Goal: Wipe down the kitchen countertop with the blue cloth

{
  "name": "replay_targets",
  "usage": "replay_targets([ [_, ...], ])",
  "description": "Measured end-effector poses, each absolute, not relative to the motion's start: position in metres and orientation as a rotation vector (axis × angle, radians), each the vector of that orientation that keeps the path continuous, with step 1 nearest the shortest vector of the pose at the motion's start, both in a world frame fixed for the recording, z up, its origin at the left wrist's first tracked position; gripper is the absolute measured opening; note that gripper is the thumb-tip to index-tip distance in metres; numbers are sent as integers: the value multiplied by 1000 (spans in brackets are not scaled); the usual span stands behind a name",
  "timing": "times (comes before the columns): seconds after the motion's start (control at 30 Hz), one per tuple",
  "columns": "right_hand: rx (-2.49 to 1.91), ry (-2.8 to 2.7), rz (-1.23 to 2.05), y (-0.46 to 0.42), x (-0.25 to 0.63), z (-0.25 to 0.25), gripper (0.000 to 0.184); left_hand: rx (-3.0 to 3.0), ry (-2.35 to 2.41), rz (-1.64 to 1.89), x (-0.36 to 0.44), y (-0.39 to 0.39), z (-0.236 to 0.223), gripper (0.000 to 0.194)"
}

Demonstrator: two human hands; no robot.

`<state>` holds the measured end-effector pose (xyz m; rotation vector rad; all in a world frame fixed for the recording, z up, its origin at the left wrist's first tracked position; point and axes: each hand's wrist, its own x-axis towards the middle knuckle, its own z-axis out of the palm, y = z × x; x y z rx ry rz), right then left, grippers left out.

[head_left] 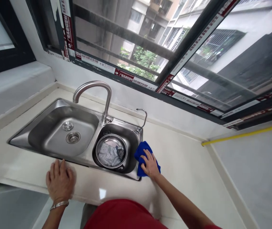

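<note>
My right hand (pixel 150 164) presses a blue cleaning cloth (pixel 140 149) onto the right rim of the steel double sink (pixel 91 156) and the counter beside it. Its fingers lie bent over the crumpled cloth, and part of the cloth hangs over the rim. My left hand (pixel 59 179), with a metal bracelet on its wrist, rests on the front counter edge just below the large basin. Its fingers stretch forward, holding nothing. Inside the small basin, a round strainer basket (pixel 112 151) holds a clear plastic bag with something dark in it.
A tall curved faucet (pixel 107 108) rises behind the sink, and a thin small tap (pixel 145 117) stands at the back right corner. A loose round drain part (pixel 67 126) lies in the large basin. The pale counter (pixel 185 165) runs right, toward a yellow pipe (pixel 243 136). Windows line the back.
</note>
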<state>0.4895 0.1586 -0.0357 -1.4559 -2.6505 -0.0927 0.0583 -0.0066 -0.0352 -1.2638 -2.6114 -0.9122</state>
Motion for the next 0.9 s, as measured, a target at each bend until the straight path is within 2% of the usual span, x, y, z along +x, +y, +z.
replay_targets([
  [0.2,-1519,-2618,-120,66,533,-47,71,-1286,-2598,-941,57,-9,-37,56],
  [0.4,-1979,-2270,-143,6,633,-53,64,-1379,-2573,-864,56,-7,-35,58],
  [0.5,-2218,-1982,-197,-10,654,-57,59,-1404,-2581,-835,55,-6,-36,60],
  [0.67,-2419,-1637,-287,-18,603,-64,62,-1458,-2578,-791,50,-6,-42,64],
  [0.9,-2305,-1824,-199,-12,488,-56,69,-1507,-2581,-710,49,-4,-42,65],
])
